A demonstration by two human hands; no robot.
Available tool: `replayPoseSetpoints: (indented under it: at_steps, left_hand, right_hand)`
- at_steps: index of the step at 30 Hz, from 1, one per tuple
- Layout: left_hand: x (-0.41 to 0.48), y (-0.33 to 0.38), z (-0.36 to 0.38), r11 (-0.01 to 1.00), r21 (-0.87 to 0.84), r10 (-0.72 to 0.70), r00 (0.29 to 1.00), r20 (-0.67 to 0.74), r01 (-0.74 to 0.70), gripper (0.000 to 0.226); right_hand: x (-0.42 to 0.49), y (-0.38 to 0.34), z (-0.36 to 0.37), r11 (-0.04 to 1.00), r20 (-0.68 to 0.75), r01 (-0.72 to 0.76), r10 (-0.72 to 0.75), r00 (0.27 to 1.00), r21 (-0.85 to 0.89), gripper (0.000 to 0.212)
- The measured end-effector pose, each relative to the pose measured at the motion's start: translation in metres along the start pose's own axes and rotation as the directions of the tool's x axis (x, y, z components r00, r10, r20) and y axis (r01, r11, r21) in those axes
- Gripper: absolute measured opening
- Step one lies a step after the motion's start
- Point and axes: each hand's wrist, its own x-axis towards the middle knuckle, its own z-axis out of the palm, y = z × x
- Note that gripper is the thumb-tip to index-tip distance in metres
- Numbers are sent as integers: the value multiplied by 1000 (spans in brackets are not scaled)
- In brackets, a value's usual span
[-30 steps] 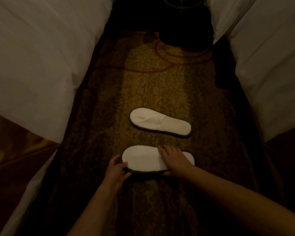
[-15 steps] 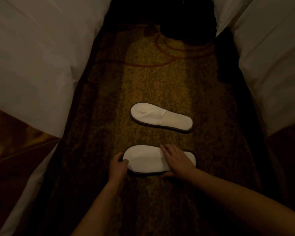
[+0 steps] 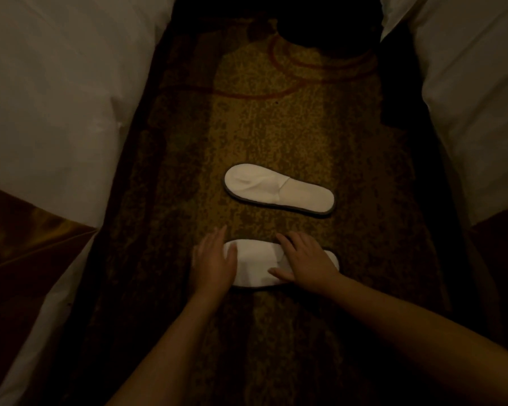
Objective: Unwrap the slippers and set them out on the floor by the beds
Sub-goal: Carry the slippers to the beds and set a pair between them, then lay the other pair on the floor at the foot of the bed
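Left hand (image 3: 214, 260) now uncurled, flat at toe of near slipper (image 3: 255, 265); right hand (image 3: 307, 259) flat atop; far slipper (image 3: 276, 189) 12 o'clock; placement near-complete.

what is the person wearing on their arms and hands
Nothing shows: the left forearm and right forearm are bare with no sleeves in view, the left hand and right hand ungloved. No watch, bracelet or ring shows, though the light is dim.

We see the far slipper (image 3: 279, 190) mid-frame on the carpet (image 3: 276, 136), the near slipper (image 3: 255, 263) below it, left bed (image 3: 56, 98) and right bed (image 3: 475, 98) flanking.
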Motion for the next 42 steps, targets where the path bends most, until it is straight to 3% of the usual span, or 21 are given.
replayPoseSetpoints:
  at_steps: [3, 9, 16, 23, 31, 37, 42]
  left_hand:
    - [-5, 4, 0, 946, 310, 13, 967, 254, -94, 60]
    - [-25, 33, -64, 824, 512, -77, 847, 525, -242, 65]
    - [-76, 128, -166, 797, 503, -90, 759, 645, -333, 63]
    - [-143, 234, -272, 771, 489, -88, 692, 717, -408, 63]
    - [-230, 338, -368, 760, 456, -38, 668, 743, -464, 62]
    - [-273, 395, -412, 565, 441, 94, 585, 806, -698, 61]
    - [-308, 425, -434, 426, 379, 151, 478, 865, -822, 61]
  right_hand:
    - [-3, -2, -15, 998, 83, -45, 50, 995, -53, 87]
    - [-42, -30, -77, 957, 326, -286, 258, 910, 41, 86]
    - [-115, -66, -200, 884, 440, -457, 373, 817, 99, 86]
    - [-192, -102, -354, 816, 438, -550, 435, 787, 177, 86]
    - [-288, -150, -495, 748, 396, -627, 521, 757, 215, 83]
    - [-362, -172, -561, 701, 322, -679, 605, 728, 218, 81]
    - [-431, -199, -584, 516, 348, -813, 734, 583, 272, 80]
